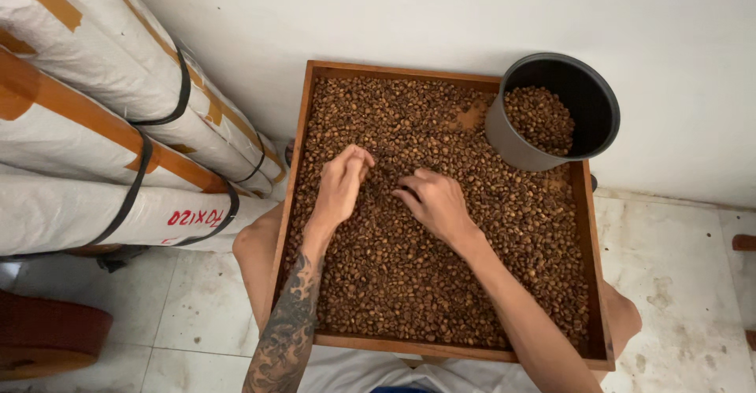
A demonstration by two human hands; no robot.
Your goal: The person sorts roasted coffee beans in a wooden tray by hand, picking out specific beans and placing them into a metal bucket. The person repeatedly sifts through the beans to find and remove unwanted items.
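Head view: small, light, loose beans (472, 228) in the centre tray (303, 117) are best pinched singly; left hand (342, 184) pinched narrow, right hand (433, 204) loosely spread.

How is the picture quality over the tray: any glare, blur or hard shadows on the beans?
Head view: soft, even light, no glare on the beans; only faint shadows under the left hand and right hand; tray and pot sharp; slight wide-angle bend at the sacks.
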